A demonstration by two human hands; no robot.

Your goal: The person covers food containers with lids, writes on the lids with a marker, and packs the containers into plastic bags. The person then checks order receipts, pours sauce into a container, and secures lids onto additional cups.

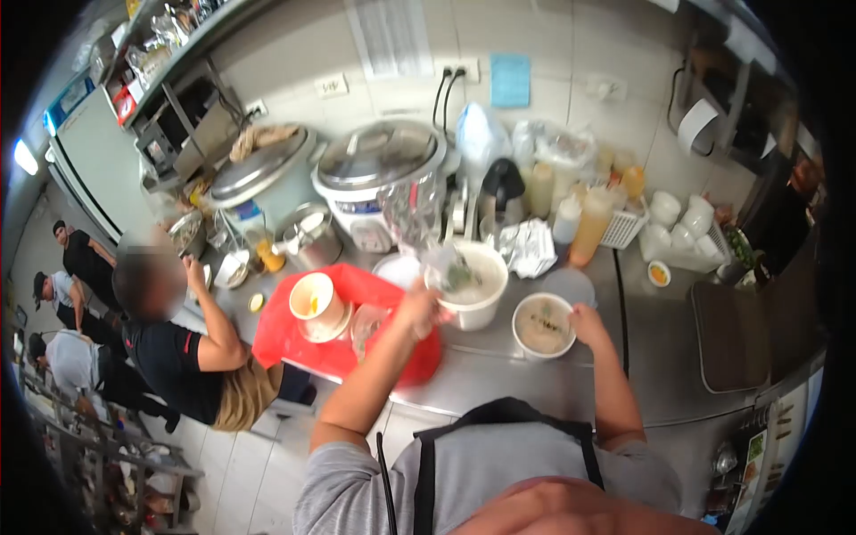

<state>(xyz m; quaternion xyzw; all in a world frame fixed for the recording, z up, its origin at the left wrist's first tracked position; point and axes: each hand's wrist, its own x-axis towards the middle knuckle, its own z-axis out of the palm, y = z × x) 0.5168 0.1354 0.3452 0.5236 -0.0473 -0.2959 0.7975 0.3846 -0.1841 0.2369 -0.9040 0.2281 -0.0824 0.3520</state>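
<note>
The right hand (586, 324) pinches the bowl (544, 349) toward the counter's (513, 379) front edge, best kept level; apart, left hand (419, 310) blurs beside the tub (479, 312), grip unclear.

This is a commercial kitchen. Big rice cookers (379, 169) stand on a long steel desk (655, 392), near squeeze bottles (591, 227), a crate (682, 242) of white bowls and a steel pot (312, 239). Shelves (192, 53) hang above, walls and floor (250, 477) are tiled, and several people (76, 312) are around, one in an apron.
</note>
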